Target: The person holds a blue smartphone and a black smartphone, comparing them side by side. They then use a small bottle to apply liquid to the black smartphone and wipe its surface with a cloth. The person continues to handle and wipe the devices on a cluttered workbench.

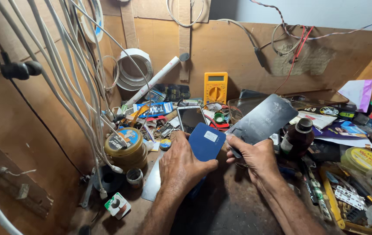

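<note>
My left hand (181, 167) grips a blue phone (205, 141) with a small white sticker on its back, thumb along its lower edge, over the workbench. Just to the right, my right hand (252, 155) pinches the lower corner of a thin dark glass screen panel (262, 119), which tilts up and to the right. The panel's left edge sits close beside the blue phone. Behind the blue phone lies another phone (191, 118) with a dark, reflective screen facing up.
A yellow multimeter (215, 87) leans on the wooden back wall. A round brass-coloured tin (126, 147) stands at left under hanging white cables (70, 74). A brown bottle (297, 137) stands at right, beside a yellow-lidded tin (363, 160) and a tray of small parts (347, 200).
</note>
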